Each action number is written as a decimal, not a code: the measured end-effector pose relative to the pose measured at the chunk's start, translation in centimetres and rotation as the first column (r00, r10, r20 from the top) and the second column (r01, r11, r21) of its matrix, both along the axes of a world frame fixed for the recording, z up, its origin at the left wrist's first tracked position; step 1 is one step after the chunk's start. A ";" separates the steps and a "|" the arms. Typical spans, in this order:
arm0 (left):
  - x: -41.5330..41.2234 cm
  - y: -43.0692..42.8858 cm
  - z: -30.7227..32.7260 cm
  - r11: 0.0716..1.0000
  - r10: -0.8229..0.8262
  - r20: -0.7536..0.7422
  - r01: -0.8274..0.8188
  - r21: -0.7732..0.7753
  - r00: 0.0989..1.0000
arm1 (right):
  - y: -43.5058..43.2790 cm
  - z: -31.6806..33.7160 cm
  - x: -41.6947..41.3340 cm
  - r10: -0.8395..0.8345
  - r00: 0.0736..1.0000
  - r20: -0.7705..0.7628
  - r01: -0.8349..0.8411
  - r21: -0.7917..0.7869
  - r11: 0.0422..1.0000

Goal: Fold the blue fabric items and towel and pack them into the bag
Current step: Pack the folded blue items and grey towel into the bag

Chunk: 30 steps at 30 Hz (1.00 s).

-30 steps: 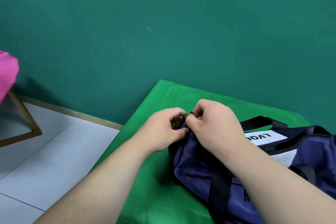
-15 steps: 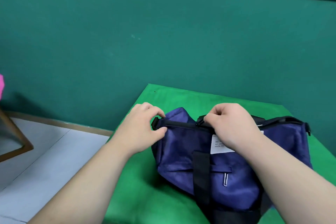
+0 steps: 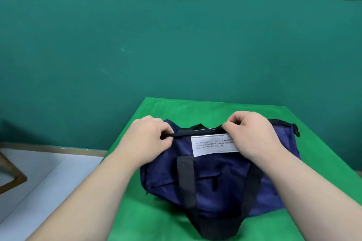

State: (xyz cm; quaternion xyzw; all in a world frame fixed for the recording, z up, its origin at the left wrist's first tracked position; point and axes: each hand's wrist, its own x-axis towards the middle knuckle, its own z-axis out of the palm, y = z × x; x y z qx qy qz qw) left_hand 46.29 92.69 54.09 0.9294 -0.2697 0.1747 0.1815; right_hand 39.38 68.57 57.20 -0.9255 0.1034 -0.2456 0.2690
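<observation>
A navy blue duffel bag (image 3: 219, 180) with black straps and a white text label lies on the green table (image 3: 156, 221). My left hand (image 3: 148, 139) grips the black zip end at the bag's left top corner. Near the middle of the top, just above the label, my right hand (image 3: 252, 135) pinches the zip pull. The zip looks shut from the left corner to my right hand. No loose blue fabric or towel is in view.
A teal wall rises just behind the table. Left of the table is white floor (image 3: 39, 178), with a brown wooden frame leg (image 3: 13, 178) at the left edge. The table's left edge runs diagonally past my left forearm.
My right hand has slid rightward along the bag's top with the zip pull, away from my left hand. The view has swung right and the bag now faces me squarely.
</observation>
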 end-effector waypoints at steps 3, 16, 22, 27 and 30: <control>-1.5 -3.5 1.0 0.998 -0.069 0.062 0.069 0.000 0.996 | -0.8 -0.2 -0.4 0.010 1.000 0.017 -0.010 0.027 1.000; -1.5 -12.5 2.7 0.996 -0.056 -0.050 0.059 0.062 0.997 | -10.3 -0.5 -1.8 -0.087 0.996 -0.001 0.087 0.119 0.989; -1.3 -12.8 3.1 1.000 -0.002 -0.141 0.006 0.028 0.990 | -17.7 -1.3 -2.5 -0.242 0.969 -0.045 0.246 0.179 0.953; -1.6 -13.3 3.3 1.000 0.018 -0.175 -0.014 0.027 0.984 | -20.7 -1.5 -2.9 -0.292 0.951 -0.103 0.307 0.197 0.931; -1.8 -13.2 3.2 1.000 0.014 -0.181 -0.009 0.030 0.983 | -20.5 -2.1 -2.8 -0.289 0.954 -0.086 0.299 0.148 0.943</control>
